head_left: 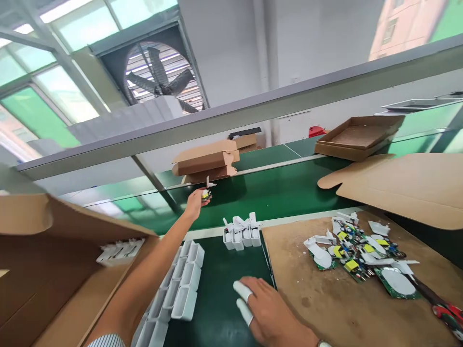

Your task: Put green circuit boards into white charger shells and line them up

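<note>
While left hand (196,202) reaches to 11 o'clock pinching one charger board (206,193), right hand (269,314) lies flat, empty, wearing two finger cots (242,292).

Bright daylight pours through the windows (54,96) at upper left, which are washed out and glaring. The worktop (325,299) is evenly lit with soft, faint shadows. Wide-angle distortion bends lines and tilts the scene; edges are slightly blurred.
</note>
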`<state>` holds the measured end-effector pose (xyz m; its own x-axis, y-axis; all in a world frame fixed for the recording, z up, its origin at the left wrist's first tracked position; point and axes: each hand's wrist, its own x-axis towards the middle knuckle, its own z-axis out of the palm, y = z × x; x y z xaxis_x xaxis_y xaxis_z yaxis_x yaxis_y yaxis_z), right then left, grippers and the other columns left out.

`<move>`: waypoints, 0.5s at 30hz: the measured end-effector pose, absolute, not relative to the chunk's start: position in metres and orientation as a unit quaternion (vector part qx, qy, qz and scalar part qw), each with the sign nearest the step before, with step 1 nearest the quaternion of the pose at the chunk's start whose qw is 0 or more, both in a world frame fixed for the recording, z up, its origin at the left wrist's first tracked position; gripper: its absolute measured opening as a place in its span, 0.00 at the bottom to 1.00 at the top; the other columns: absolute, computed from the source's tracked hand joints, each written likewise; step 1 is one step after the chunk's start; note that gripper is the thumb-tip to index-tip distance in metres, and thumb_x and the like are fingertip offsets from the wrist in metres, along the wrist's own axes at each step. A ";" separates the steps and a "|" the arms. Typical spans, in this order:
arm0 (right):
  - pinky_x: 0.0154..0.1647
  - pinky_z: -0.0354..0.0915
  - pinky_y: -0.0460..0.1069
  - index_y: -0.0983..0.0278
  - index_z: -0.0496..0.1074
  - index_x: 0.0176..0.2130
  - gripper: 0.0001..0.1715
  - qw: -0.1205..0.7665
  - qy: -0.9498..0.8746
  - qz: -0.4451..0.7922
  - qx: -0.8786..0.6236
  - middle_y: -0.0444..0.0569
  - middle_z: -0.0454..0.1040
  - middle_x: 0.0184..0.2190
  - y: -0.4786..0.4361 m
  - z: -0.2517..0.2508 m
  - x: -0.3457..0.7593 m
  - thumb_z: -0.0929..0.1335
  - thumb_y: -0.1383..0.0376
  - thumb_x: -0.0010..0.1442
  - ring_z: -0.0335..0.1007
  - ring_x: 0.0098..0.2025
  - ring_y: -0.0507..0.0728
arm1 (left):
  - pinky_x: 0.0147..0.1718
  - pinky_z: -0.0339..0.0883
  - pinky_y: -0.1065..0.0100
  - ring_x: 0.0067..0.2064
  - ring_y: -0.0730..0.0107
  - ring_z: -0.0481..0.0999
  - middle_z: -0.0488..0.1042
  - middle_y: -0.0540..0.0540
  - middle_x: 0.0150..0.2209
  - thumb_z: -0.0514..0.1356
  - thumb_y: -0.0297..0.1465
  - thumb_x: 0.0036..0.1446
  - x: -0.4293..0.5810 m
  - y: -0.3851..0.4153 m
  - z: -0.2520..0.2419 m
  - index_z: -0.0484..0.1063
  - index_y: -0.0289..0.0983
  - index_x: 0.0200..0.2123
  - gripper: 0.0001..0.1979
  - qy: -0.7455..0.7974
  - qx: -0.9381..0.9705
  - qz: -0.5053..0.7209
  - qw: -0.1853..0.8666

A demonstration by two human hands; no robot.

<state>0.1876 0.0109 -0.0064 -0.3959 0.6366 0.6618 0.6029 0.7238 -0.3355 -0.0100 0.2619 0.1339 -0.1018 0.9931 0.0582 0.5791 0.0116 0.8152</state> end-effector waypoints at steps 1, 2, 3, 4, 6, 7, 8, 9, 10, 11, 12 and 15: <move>0.47 0.77 0.57 0.63 0.73 0.53 0.19 0.441 -0.809 0.037 -0.387 0.59 0.80 0.49 0.012 0.001 0.193 0.63 0.71 0.65 0.79 0.46 0.64 | 0.33 0.75 0.69 0.34 0.72 0.79 0.78 0.44 0.43 0.51 0.38 0.74 -0.006 0.247 0.142 0.68 0.34 0.59 0.19 0.625 0.605 0.379 0.315; 0.49 0.77 0.57 0.63 0.72 0.56 0.21 0.476 -0.776 0.058 -0.409 0.58 0.80 0.50 0.013 0.008 0.199 0.62 0.70 0.67 0.80 0.47 0.62 | 0.30 0.73 0.72 0.31 0.75 0.78 0.78 0.44 0.41 0.48 0.37 0.74 -0.003 0.230 0.149 0.68 0.34 0.60 0.20 0.599 0.609 0.393 0.341; 0.49 0.78 0.56 0.62 0.71 0.58 0.21 0.504 -0.741 0.086 -0.436 0.57 0.81 0.49 0.016 0.015 0.205 0.61 0.68 0.69 0.81 0.47 0.61 | 0.27 0.71 0.73 0.29 0.75 0.77 0.78 0.45 0.39 0.47 0.38 0.74 -0.001 0.211 0.155 0.69 0.34 0.60 0.21 0.573 0.615 0.398 0.366; 0.48 0.78 0.55 0.62 0.71 0.59 0.21 0.524 -0.703 0.118 -0.466 0.56 0.81 0.48 0.018 0.020 0.212 0.61 0.65 0.70 0.81 0.46 0.61 | 0.25 0.70 0.74 0.27 0.75 0.77 0.79 0.45 0.38 0.50 0.40 0.72 0.001 0.189 0.159 0.71 0.35 0.59 0.21 0.549 0.624 0.396 0.390; 0.47 0.79 0.55 0.62 0.73 0.57 0.21 0.543 -0.627 0.183 -0.528 0.54 0.83 0.46 0.023 0.028 0.223 0.62 0.58 0.70 0.82 0.46 0.61 | 0.23 0.69 0.74 0.26 0.74 0.76 0.78 0.48 0.33 0.59 0.43 0.67 0.001 0.144 0.160 0.75 0.37 0.55 0.21 0.497 0.659 0.353 0.439; 0.48 0.78 0.55 0.62 0.74 0.56 0.22 0.547 -0.596 0.210 -0.549 0.54 0.83 0.46 0.025 0.030 0.228 0.62 0.55 0.69 0.82 0.47 0.61 | 0.24 0.69 0.75 0.26 0.74 0.75 0.78 0.49 0.33 0.58 0.44 0.67 0.001 0.122 0.156 0.73 0.39 0.58 0.22 0.446 0.718 0.260 0.468; 0.50 0.78 0.55 0.62 0.74 0.55 0.24 0.548 -0.574 0.233 -0.562 0.53 0.83 0.46 0.026 0.032 0.232 0.63 0.53 0.68 0.81 0.48 0.62 | 0.24 0.69 0.75 0.26 0.75 0.75 0.79 0.49 0.35 0.56 0.43 0.69 0.002 0.101 0.150 0.69 0.40 0.61 0.23 0.401 0.766 0.163 0.475; 0.52 0.77 0.55 0.63 0.75 0.54 0.25 0.550 -0.562 0.248 -0.566 0.53 0.84 0.46 0.026 0.033 0.235 0.63 0.51 0.68 0.81 0.49 0.62 | 0.25 0.70 0.74 0.25 0.75 0.76 0.80 0.49 0.37 0.55 0.42 0.70 0.002 0.082 0.142 0.67 0.40 0.63 0.23 0.368 0.798 0.076 0.472; 0.53 0.77 0.55 0.62 0.75 0.54 0.26 0.550 -0.562 0.255 -0.563 0.53 0.84 0.45 0.026 0.032 0.237 0.63 0.50 0.67 0.81 0.49 0.62 | 0.26 0.70 0.74 0.24 0.75 0.76 0.81 0.49 0.36 0.56 0.40 0.69 0.003 0.067 0.134 0.67 0.39 0.63 0.22 0.354 0.807 0.035 0.471; 0.53 0.77 0.55 0.62 0.76 0.54 0.27 0.542 -0.574 0.259 -0.556 0.52 0.84 0.44 0.026 0.031 0.238 0.64 0.50 0.66 0.81 0.49 0.62 | 0.27 0.70 0.73 0.24 0.73 0.77 0.81 0.49 0.33 0.60 0.39 0.67 0.004 0.055 0.125 0.69 0.36 0.61 0.23 0.352 0.810 0.009 0.468; 0.51 0.77 0.55 0.60 0.76 0.54 0.26 0.528 -0.596 0.257 -0.548 0.51 0.84 0.43 0.026 0.028 0.239 0.64 0.49 0.65 0.82 0.47 0.62 | 0.28 0.70 0.71 0.26 0.69 0.79 0.81 0.48 0.30 0.64 0.39 0.64 0.005 0.046 0.117 0.70 0.34 0.60 0.24 0.353 0.814 -0.010 0.461; 0.39 0.79 0.55 0.54 0.78 0.51 0.23 0.445 -0.688 0.242 -0.520 0.50 0.85 0.39 0.027 0.014 0.238 0.67 0.49 0.62 0.83 0.39 0.64 | 0.31 0.71 0.65 0.43 0.50 0.84 0.84 0.39 0.41 0.68 0.47 0.59 0.000 0.039 0.106 0.68 0.34 0.62 0.34 0.369 0.869 -0.029 0.328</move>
